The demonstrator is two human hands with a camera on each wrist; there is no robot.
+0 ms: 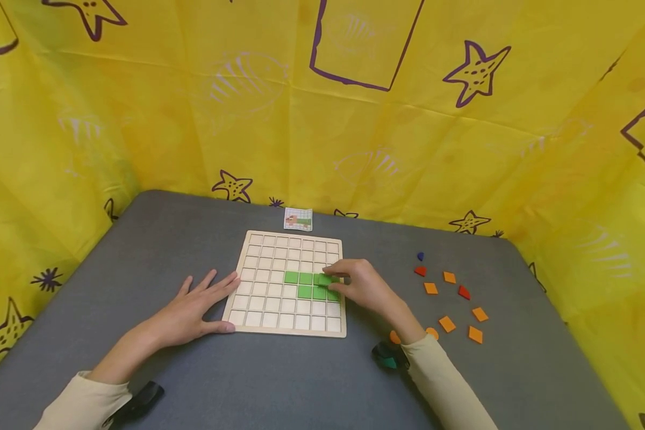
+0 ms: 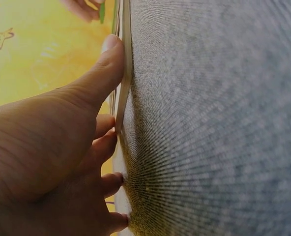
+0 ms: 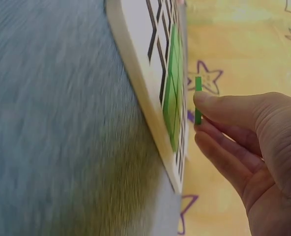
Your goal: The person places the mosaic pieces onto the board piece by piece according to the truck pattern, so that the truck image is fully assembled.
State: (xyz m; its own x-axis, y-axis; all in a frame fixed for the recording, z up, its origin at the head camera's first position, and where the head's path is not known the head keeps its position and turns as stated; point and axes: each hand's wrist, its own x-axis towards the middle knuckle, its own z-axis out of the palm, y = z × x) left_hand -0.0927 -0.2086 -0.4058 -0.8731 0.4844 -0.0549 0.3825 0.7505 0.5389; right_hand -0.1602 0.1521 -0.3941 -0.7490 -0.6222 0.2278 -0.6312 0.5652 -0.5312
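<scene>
A wooden grid board [image 1: 287, 332] lies on the grey table. Two rows of green square tiles [image 1: 304, 291] sit in its cells toward the right side. Between thumb and fingers, my right hand [image 1: 368, 289] pinches one more green square tile [image 3: 198, 101], held above the board and apart from it in the right wrist view. My left hand [image 1: 190, 310] rests with spread fingers at the board's left edge; its thumb [image 2: 108, 64] touches the rim in the left wrist view. The right hand partly covers the board's right edge.
A small picture card [image 1: 298, 219] lies behind the board. To the right are several orange pieces [image 1: 447, 324], red pieces [image 1: 420, 271] and a blue piece [image 1: 420, 256]. A dark green piece [image 1: 389, 362] shows near the right wrist. Yellow printed cloth [image 1: 279, 137] surrounds the table.
</scene>
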